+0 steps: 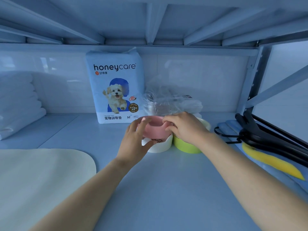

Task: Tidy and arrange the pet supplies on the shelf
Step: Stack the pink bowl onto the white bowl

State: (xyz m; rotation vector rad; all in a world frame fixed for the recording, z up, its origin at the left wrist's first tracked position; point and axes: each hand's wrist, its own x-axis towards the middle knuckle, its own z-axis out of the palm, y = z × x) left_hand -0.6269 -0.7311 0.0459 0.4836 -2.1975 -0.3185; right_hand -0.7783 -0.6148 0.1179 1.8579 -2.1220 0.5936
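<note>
Pink bowl [154, 128]: mid-shelf, tilted, its lower edge over the mouth of the white bowl [159, 145]. Can't tell whether it bears on the white rim or is carried just clear. Prob. reason for the tilt: bowls being nested to save room, pink going into white, so one edge leads. Right hand [185, 128] is on the pink bowl's right side w/ fingers curled over the rim, pinching it. Left hand [138, 139] is on the opposite side, fingers spread and fairly straight, pressed to the bowl's wall, thumb low near the white rim. So the bowl sits btw. both hands, touching each: two-sided hold, prob. to steer it level. Green bowl [186, 146] touches the white one on its right, under the right wrist. A pale bowl [206, 124] sits just behind that hand, mostly hidden. Bowls are grouped, likely as one set. Behind: training-pad pack [116, 87] upright against the back wall, clear bag [168, 100] of pads slumped beside it. Far left: folded towels [18, 104]. Near left: cream mat [41, 177], flat. Right edge of shelf [166, 189]: black hangers [266, 134] in a heap, yellow item [273, 162] under them, type unclear. Est. progress: bowls partway, hangers not yet sorted.
</note>
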